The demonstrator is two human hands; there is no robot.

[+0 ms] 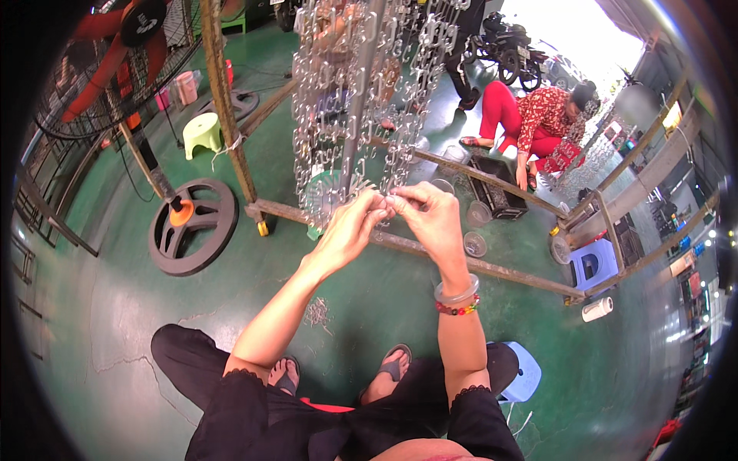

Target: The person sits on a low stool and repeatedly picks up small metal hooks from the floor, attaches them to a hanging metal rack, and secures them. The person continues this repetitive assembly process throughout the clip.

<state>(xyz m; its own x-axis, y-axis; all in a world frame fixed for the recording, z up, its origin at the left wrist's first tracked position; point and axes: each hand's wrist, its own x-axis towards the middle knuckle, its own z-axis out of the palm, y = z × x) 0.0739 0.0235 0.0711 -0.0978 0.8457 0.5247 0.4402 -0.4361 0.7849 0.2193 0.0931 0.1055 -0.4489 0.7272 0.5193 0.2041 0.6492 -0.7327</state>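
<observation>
Both my hands are raised together in front of hanging strands of small hook-shaped metal parts (361,100). My left hand (350,227) is closed, and several thin pale metal pieces (364,187) fan out above its fingers. The fingertips of my right hand (432,219) pinch together right beside the left ones, at the lower end of the strands. What the right fingers hold is too small to make out. A metal bar (361,92) runs upright among the strands. Behind them, low down, a green basket (323,196) shows in part.
A wooden frame (500,270) on casters surrounds the strands. To the left are a fan (142,19) with a round black base (192,250) and a green stool (203,134). At right, a person (538,127) sits low beside a black crate (496,188). Small metal pieces (319,313) lie on the floor.
</observation>
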